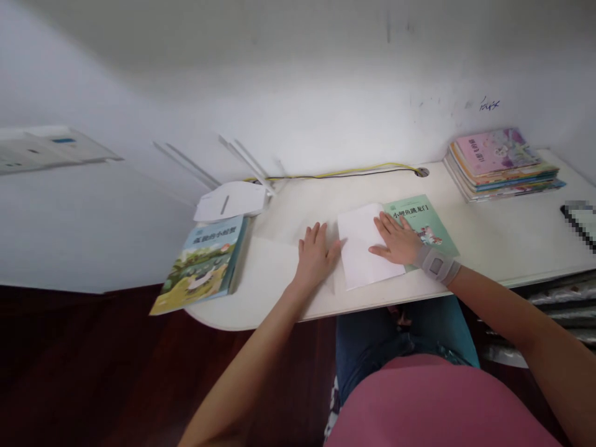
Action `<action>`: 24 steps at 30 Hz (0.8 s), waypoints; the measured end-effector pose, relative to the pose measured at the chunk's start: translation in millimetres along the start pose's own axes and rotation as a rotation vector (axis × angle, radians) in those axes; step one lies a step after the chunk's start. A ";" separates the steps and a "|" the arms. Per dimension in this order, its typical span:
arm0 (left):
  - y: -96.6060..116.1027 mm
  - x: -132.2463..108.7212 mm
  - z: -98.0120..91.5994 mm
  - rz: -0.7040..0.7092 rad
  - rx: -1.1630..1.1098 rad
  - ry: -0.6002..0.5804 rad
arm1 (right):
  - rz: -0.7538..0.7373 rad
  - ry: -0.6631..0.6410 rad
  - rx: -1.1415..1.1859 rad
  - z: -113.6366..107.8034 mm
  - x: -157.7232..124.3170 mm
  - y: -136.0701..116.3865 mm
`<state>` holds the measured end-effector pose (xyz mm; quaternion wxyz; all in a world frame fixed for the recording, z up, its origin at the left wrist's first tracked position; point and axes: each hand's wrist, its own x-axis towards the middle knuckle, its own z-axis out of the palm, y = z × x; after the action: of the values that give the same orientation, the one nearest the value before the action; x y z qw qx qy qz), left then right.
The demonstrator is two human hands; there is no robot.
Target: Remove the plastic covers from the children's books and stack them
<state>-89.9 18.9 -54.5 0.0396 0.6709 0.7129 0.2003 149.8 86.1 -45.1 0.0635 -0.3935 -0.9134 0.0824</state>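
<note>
A green picture book point(442, 231) with a Chinese title lies on the white desk, and a white sheet or page point(365, 254) covers its left part. My right hand point(395, 239) rests flat across the white page and the green cover, fingers spread, with a grey band on the wrist. To the left, my left hand point(316, 254) lies palm down with its fingers apart, its thumb close to the page's left edge. Beneath it there seems to be a thin clear sheet point(277, 239), whose outline is faint. Neither hand grasps anything.
A white router point(231, 201) with antennas stands at the back left, behind a thick picture book point(200, 264) overhanging the desk's rounded edge. Several books are stacked point(503, 164) at the back right. A yellow cable point(349, 171) runs along the wall. A dark-edged device point(582, 220) lies far right.
</note>
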 end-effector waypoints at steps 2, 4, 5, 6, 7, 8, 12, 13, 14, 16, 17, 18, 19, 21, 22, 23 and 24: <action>6.1 -9.7 -3.9 -0.012 0.043 0.001 | 0.004 0.002 -0.001 0.3 -1.0 2.7; 12.8 -19.2 -5.6 -0.030 0.066 -0.027 | 0.012 0.008 -0.011 -0.4 -4.1 7.2; 16.1 -23.2 -5.6 -0.040 0.071 -0.042 | 0.019 0.012 -0.017 -1.0 -6.6 10.1; 19.2 -26.4 -5.1 -0.049 0.076 -0.049 | 0.027 0.018 -0.024 -1.6 -9.5 13.4; 22.1 -28.8 -4.4 -0.055 0.082 -0.047 | 0.036 0.026 -0.032 -2.3 -12.8 16.9; 24.7 -30.5 -3.4 -0.057 0.085 -0.044 | 0.047 0.037 -0.039 -2.8 -16.2 20.4; 32.4 -33.5 0.4 -0.010 0.022 -0.100 | 0.080 0.074 -0.059 -3.0 -26.2 30.1; 33.3 -34.1 1.3 0.004 -0.001 -0.119 | 0.086 0.073 -0.065 -2.5 -27.0 31.0; 33.7 -34.8 2.3 0.013 -0.023 -0.128 | 0.090 0.068 -0.071 -1.7 -27.1 31.4; 33.0 -36.5 4.4 0.011 -0.064 -0.117 | 0.094 0.057 -0.082 0.1 -25.4 31.5; 32.2 -37.2 5.5 0.005 -0.088 -0.105 | 0.095 0.052 -0.085 1.0 -23.7 31.3; 31.3 -37.7 6.6 -0.001 -0.114 -0.093 | 0.094 0.047 -0.088 1.7 -21.7 31.0; 30.6 -37.9 7.4 -0.009 -0.141 -0.081 | 0.093 0.044 -0.093 2.1 -19.5 30.3; 30.7 -37.6 8.1 -0.040 -0.213 -0.062 | 0.096 0.038 -0.119 1.7 -15.9 27.1; 31.8 -37.1 7.6 -0.069 -0.264 -0.049 | 0.098 0.037 -0.136 0.9 -15.3 24.1; 33.9 -36.7 6.2 -0.107 -0.331 -0.036 | 0.099 0.043 -0.150 -0.2 -16.1 20.0; 37.0 -36.6 3.9 -0.154 -0.417 -0.019 | 0.096 0.053 -0.155 -1.7 -18.8 15.0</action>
<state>-50.3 -15.1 -53.3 0.1993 0.5937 0.7048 0.3332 173.6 82.6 -47.5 0.0531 -0.4424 -0.8952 0.0040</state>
